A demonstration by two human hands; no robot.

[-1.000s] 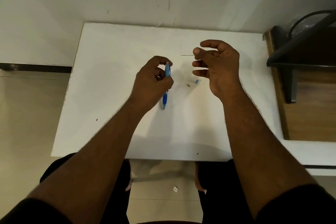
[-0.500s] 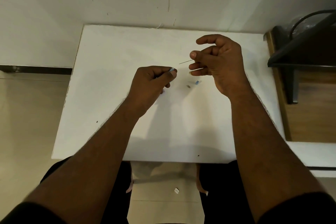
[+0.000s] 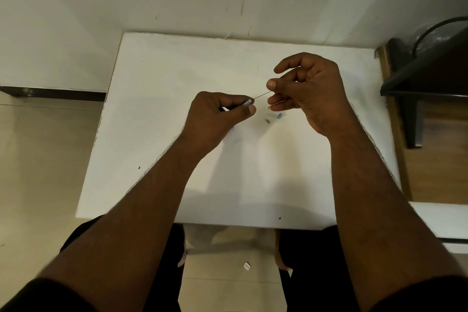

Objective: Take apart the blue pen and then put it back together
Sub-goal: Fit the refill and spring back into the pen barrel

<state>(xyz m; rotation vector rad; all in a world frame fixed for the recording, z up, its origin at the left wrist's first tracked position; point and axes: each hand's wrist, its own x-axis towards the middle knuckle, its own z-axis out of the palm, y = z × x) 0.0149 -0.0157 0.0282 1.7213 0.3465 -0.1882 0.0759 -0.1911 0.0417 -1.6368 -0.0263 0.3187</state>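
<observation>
1. Pen work sits on a white table (image 3: 157, 134) pushed against a pale wall, its near edge above the person's lap; bare tabletop lies open to the left and toward the near edge, while a dark stand (image 3: 425, 78) crowds the right side.
2. Left hand (image 3: 215, 116) is closed around the blue pen barrel (image 3: 247, 102), mostly hidden, only its open end showing, pointing right.
3. Right hand (image 3: 311, 91) pinches a thin refill (image 3: 262, 95), slanting down-left, tip at the barrel mouth.
4. A small blue piece (image 3: 279, 116) and a tiny dark part (image 3: 267, 121) lie on the table between the hands.
</observation>
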